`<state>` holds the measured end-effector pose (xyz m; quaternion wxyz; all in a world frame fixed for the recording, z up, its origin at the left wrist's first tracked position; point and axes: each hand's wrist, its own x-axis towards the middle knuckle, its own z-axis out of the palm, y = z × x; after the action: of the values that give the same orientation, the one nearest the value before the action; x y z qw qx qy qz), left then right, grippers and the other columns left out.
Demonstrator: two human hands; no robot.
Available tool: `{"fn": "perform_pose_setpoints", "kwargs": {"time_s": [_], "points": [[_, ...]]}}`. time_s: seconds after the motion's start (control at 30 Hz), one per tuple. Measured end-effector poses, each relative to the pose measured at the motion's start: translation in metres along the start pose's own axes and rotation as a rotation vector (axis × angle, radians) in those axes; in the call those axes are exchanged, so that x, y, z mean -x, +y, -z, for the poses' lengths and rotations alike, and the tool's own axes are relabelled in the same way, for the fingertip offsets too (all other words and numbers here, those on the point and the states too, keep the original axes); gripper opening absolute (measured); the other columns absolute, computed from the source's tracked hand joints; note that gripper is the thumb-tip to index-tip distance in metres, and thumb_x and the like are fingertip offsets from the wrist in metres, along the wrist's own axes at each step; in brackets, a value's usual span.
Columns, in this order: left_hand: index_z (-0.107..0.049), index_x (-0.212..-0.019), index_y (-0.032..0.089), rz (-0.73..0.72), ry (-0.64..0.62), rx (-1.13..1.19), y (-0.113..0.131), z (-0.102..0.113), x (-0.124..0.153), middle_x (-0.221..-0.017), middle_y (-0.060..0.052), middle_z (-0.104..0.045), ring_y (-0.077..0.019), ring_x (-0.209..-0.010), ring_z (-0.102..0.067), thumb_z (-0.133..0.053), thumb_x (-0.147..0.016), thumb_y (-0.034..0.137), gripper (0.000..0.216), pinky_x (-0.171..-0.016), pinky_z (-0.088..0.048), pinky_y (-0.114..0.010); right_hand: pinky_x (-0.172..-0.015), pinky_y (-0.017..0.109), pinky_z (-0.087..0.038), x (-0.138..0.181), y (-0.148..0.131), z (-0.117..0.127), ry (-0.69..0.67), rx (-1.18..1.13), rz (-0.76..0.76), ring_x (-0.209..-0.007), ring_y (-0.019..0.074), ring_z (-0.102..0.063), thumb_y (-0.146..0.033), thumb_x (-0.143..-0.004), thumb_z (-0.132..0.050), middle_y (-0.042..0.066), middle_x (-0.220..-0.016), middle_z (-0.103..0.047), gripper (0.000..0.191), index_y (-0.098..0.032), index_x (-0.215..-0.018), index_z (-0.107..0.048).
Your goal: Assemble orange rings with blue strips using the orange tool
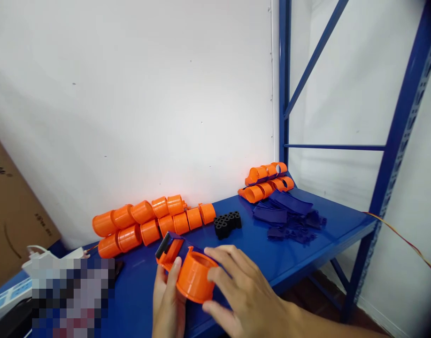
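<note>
An orange plastic cup-shaped part with a dark blue piece and a black roller (187, 270) is held just above the blue table (257, 253) near its front edge. My left hand (168, 303) grips it from below, thumb up along its side. My right hand (236, 291) wraps its fingers over the orange rim from the right. Both hands are closed on this part.
A row of orange cup parts (148, 223) lies by the white wall. Black foam rollers (227, 224) sit mid-table, dark blue curved pieces (289, 213) and more orange parts (266, 180) at the right. A blue shelf frame (395, 155) stands right; cardboard box (11, 211) left.
</note>
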<state>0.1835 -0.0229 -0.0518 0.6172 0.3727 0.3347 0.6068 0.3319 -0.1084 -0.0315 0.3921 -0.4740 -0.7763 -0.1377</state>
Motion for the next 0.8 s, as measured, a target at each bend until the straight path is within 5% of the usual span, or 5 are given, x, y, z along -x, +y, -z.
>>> {"fn": "perform_pose_setpoints", "kwargs": {"time_s": [0.13, 0.47, 0.67, 0.8], "points": [[-0.058, -0.121, 0.03, -0.047, -0.066, -0.09, -0.002, -0.002, 0.003, -0.086, 0.004, -0.068, -0.014, -0.072, -0.068, -0.08, -0.072, 0.04, 0.054, -0.065, -0.056, -0.02, -0.077, 0.039, -0.05, -0.003, 0.001, -0.004, -0.005, 0.047, 0.017, -0.092, 0.0263, -0.054, -0.027, -0.082, -0.068, 0.01, -0.103, -0.064, 0.019, -0.017, -0.094, -0.059], [-0.034, -0.146, 0.028, 0.13, -0.33, 0.133, 0.002, -0.005, 0.005, -0.128, -0.019, -0.064, -0.0411, -0.107, -0.065, -0.073, -0.071, 0.058, 0.09, -0.081, -0.057, -0.054, -0.058, 0.023, -0.042, -0.012, 0.033, 0.039, 0.06, -0.238, -0.305, -0.061, 0.0112, -0.052, -0.029, -0.087, -0.065, -0.003, -0.071, -0.055, 0.025, -0.021, -0.071, -0.047], [-0.044, -0.135, 0.013, 0.201, -0.263, -0.124, 0.005, -0.005, 0.001, -0.119, -0.023, -0.069, -0.0374, -0.101, -0.07, -0.061, -0.087, 0.047, 0.061, -0.08, -0.058, -0.048, -0.053, 0.025, -0.04, -0.033, 0.104, 0.067, 0.335, -0.148, -0.5, -0.055, 0.0127, -0.052, -0.043, -0.086, -0.063, -0.003, -0.066, -0.055, 0.028, -0.022, -0.076, -0.048], [-0.048, -0.13, 0.013, 0.203, -0.264, -0.187, 0.004, -0.005, 0.0, -0.115, -0.02, -0.071, -0.034, -0.097, -0.071, -0.062, -0.087, 0.042, 0.053, -0.078, -0.059, -0.044, -0.057, 0.027, -0.037, -0.063, 0.168, 0.079, 0.221, 0.156, -0.604, -0.058, 0.015, -0.054, -0.042, -0.086, -0.059, -0.001, -0.066, -0.058, 0.025, -0.022, -0.078, -0.048]]}}
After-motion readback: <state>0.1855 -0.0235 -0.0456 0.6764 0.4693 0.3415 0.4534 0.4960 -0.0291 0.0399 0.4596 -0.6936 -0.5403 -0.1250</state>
